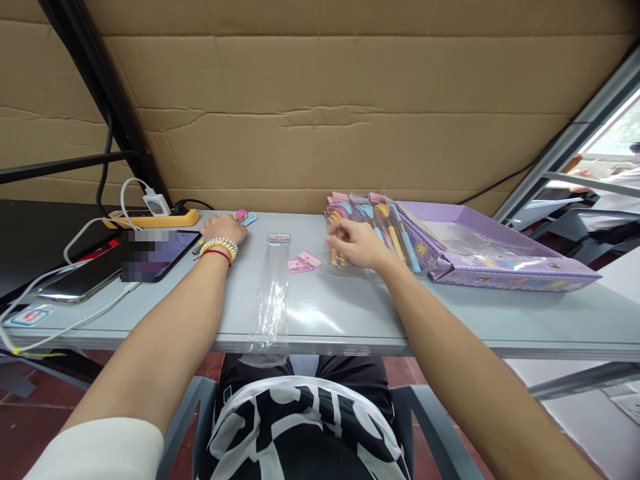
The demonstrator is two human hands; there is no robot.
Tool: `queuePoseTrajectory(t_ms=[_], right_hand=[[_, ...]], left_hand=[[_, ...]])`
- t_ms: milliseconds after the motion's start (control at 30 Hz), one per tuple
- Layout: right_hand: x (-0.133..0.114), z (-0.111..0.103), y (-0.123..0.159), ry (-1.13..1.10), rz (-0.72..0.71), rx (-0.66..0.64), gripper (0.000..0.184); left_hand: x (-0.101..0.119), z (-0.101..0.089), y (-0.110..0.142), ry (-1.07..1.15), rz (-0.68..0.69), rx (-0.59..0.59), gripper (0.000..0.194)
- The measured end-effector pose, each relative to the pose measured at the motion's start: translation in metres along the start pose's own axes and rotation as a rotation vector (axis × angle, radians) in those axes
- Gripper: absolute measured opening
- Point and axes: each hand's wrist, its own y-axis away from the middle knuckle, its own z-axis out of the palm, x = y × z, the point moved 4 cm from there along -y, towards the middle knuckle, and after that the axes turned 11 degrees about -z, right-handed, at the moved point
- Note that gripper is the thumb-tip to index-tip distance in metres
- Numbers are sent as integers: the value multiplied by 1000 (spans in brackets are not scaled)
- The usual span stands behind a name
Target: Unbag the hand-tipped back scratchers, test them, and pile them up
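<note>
My left hand (221, 230) rests on the grey table (350, 313) at the far left, fingers curled over a small pink and blue hand-shaped toy (245, 216). My right hand (356, 243) reaches to a stack of bagged toy sticks (370, 220) and pinches one packet at its near end. A long clear plastic bag (274, 300) lies between my arms, hanging over the front edge. Small pink cards (303, 263) lie beside it.
A purple box (500, 260) sits at the right. At the left are a tablet (150, 257), a phone (83, 280), a yellow power strip (155, 219) with a white charger and cables. A cardboard wall stands behind the table.
</note>
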Motion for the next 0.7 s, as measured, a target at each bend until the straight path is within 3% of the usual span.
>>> queuePoseTrajectory(t_ms=[367, 700], right_hand=[[-1, 0, 0, 8, -9, -14, 20], [-2, 1, 1, 30, -6, -51, 20]], left_hand=[[2, 1, 0, -53, 59, 10, 43], [2, -2, 4, -30, 32, 10, 48]])
